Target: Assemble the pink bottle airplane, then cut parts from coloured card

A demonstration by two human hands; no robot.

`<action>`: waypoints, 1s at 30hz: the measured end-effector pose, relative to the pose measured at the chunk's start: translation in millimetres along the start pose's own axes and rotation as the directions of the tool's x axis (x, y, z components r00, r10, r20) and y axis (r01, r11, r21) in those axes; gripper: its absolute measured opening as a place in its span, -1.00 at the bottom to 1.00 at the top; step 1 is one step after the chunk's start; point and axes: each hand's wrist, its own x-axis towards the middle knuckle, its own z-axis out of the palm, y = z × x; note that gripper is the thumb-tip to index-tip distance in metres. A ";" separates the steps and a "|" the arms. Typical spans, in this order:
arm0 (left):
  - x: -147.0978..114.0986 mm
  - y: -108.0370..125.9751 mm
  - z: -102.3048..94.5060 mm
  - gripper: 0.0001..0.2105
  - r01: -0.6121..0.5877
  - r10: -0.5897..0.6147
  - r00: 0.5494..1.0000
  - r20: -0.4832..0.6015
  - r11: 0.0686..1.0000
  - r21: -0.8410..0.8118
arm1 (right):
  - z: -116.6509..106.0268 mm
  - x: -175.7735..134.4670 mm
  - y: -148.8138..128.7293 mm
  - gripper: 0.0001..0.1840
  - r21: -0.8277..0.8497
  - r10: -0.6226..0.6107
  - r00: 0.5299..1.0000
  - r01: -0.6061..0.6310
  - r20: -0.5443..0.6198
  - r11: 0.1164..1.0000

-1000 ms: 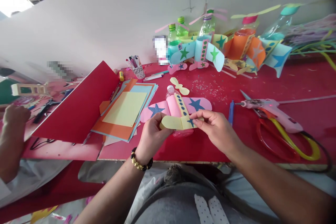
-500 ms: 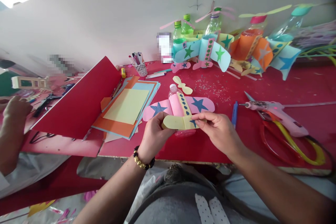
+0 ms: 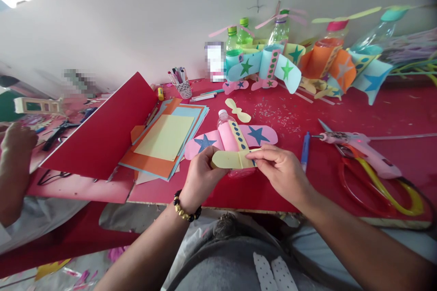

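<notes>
Between my hands is a yellow paper strip (image 3: 227, 159) with rounded ends and a blue star partly under my right fingers. My left hand (image 3: 201, 175) pinches its left end. The fingertips of my right hand (image 3: 282, 168) press on the star side. Just behind the strip lies a bottle airplane (image 3: 227, 135), a clear bottle wrapped in pink paper with star-marked pink wings and a yellow dotted band. A yellow paper propeller (image 3: 238, 110) rests beyond the bottle's cap. Near my right hand lies a blue pen (image 3: 305, 151).
To the right are a pink glue gun (image 3: 365, 145) and large scissors (image 3: 409, 200). Finished bottle airplanes (image 3: 273, 63) stand along the wall. Coloured paper sheets (image 3: 165, 138), a red board (image 3: 102, 132) and a pen cup (image 3: 183, 89) are left. Another person's hand (image 3: 20, 141) shows at far left.
My right fingers have shifted slightly over the strip, covering more of the blue star. My left hand keeps its hold. The bottle airplane appears slightly left of before.
</notes>
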 end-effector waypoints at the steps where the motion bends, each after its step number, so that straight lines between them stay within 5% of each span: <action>1: -0.1 -0.4 0.0 -0.83 -0.002 0.002 1.000 0.000 1.000 -0.001 | 0.1 -0.1 -0.2 -0.69 -0.010 -0.009 1.000 0.009 0.002 1.000; 30: -4.2 -1.6 0.4 -0.85 0.006 -0.006 1.000 -0.007 0.999 -0.041 | 1.0 2.2 -1.6 -0.68 -0.063 -0.051 0.999 0.052 0.017 0.997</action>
